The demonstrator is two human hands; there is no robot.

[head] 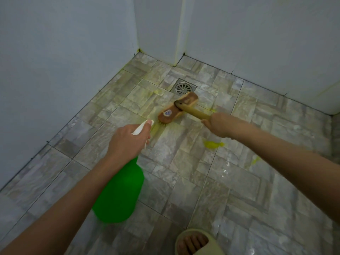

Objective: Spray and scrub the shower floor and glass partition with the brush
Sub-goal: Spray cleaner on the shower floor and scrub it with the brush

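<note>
Head view, looking down into the shower corner. The brush (177,109) has a long wooden block head, brown and worn, with a small blue-and-white sticker on its back and a pale wooden handle set into the middle. It sits bristles-down on the shower floor (248,181), just in front of the round metal drain (183,88). The floor is grey stone-pattern tile, wet and glossy, streaked with a yellow-green tint around the brush. A brighter yellow puddle (211,144) lies below the handle.

The spray bottle (119,196) is a bright green, blurred body with a white trigger head (141,127). Its nozzle points at the near end of the brush.

Most of the bristles are hidden under the block, and only a short tuft shows at the near end. The far part of the handle disappears into the grip, and the bottle's neck is covered by the wrist. Pale walls (55,70) close the corner, and I cannot tell which panel is glass. A toe-open slipper (195,242) is cut off at the bottom edge.

The left hand (127,138) reaches forward, fingers wrapped round the trigger head, holding the bottle clear of the floor. The right hand (219,126), arm stretched in from the right, is closed round the brush handle.
</note>
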